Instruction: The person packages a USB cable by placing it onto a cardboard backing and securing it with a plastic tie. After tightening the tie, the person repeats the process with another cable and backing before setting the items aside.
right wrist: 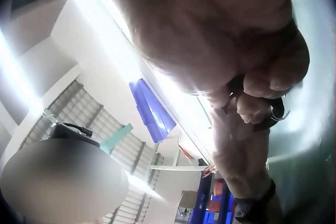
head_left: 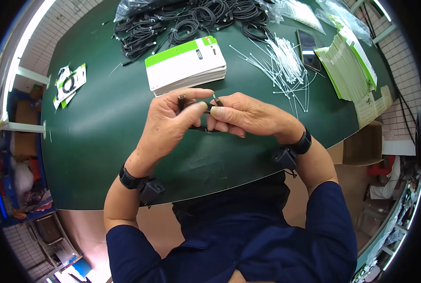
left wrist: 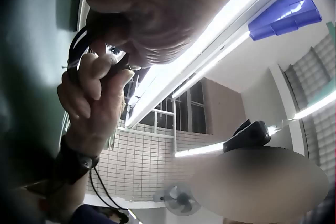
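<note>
Both hands hold a small coil of black cable (head_left: 198, 128) above the green table, close to the person's chest. The left hand (head_left: 165, 122) pinches the coil between thumb and fingers, its index finger stretched along the top. Opposite, the right hand (head_left: 253, 115) grips the same coil, its thumb meeting the left thumb. One plug (head_left: 181, 98) sticks up beside the left index finger, and a second plug (head_left: 217, 101) stands at the right fingertips. In the left wrist view the black loops (left wrist: 74, 58) hang past the right fingers; the palms hide much of the coil.
Just beyond the hands lies a stack of white-and-green cards (head_left: 184, 66). Loose white zip ties (head_left: 283, 61), a phone (head_left: 308, 49) and a fanned pile of green cards (head_left: 345, 63) lie right. Coiled black cables (head_left: 187, 28) fill the back; packaged cables (head_left: 70, 85) lie left.
</note>
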Demonstrator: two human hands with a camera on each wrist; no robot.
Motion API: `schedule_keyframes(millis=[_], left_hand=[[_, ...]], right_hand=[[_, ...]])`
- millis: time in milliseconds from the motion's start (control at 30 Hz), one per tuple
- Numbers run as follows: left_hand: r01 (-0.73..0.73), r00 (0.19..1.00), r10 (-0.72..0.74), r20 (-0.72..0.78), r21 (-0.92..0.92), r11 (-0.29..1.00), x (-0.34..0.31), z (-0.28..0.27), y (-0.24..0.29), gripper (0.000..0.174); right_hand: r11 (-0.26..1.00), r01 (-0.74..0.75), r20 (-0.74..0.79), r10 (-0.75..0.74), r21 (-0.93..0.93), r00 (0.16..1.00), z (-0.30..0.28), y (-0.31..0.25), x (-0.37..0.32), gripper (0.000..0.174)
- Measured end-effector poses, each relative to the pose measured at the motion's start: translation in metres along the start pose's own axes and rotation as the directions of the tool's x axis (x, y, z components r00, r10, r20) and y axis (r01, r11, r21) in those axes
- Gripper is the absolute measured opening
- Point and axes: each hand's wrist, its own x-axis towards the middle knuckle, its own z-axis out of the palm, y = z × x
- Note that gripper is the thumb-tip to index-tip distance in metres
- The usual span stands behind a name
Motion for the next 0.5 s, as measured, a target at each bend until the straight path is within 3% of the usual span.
schedule_keyframes(millis=[167,200,300,333,433,467,500], left_hand=[[-0.105,0.992,0.074,0.103,0.349,0.931,-0.001,-0.003,0.003,0.036],[-0.104,0.992,0.071,0.105,0.35,0.931,-0.001,-0.003,-0.001,0.036],[-0.146,0.977,0.136,-0.167,-0.048,0.988,-0.002,0.006,-0.014,0.032],[-0.147,0.977,0.138,-0.16,-0.043,0.988,-0.003,0.007,-0.015,0.032],[-0.141,0.971,0.068,-0.23,-0.317,0.938,-0.005,0.015,-0.01,0.028],[-0.144,0.97,0.07,-0.234,-0.32,0.936,-0.003,0.012,-0.012,0.028],[-0.165,0.96,0.125,-0.251,-0.146,0.976,0.003,0.006,-0.017,0.028]], right_hand=[[0.998,-0.065,0.114,0.067,-0.017,0.991,-0.009,0.002,-0.002,0.047],[0.998,-0.065,0.111,0.066,-0.014,0.992,-0.007,0.0,-0.002,0.047],[1.0,-0.026,0.024,0.026,0.011,0.999,0.005,-0.01,0.003,0.045],[1.0,-0.02,0.018,0.02,0.011,1.0,0.007,-0.01,0.002,0.045],[0.998,-0.013,-0.049,0.016,0.054,0.999,0.012,-0.005,0.003,0.043],[0.999,-0.016,-0.045,0.018,0.051,0.999,0.011,-0.001,0.005,0.043],[1.0,-0.006,-0.058,0.007,0.03,0.998,0.008,0.006,0.008,0.043]])
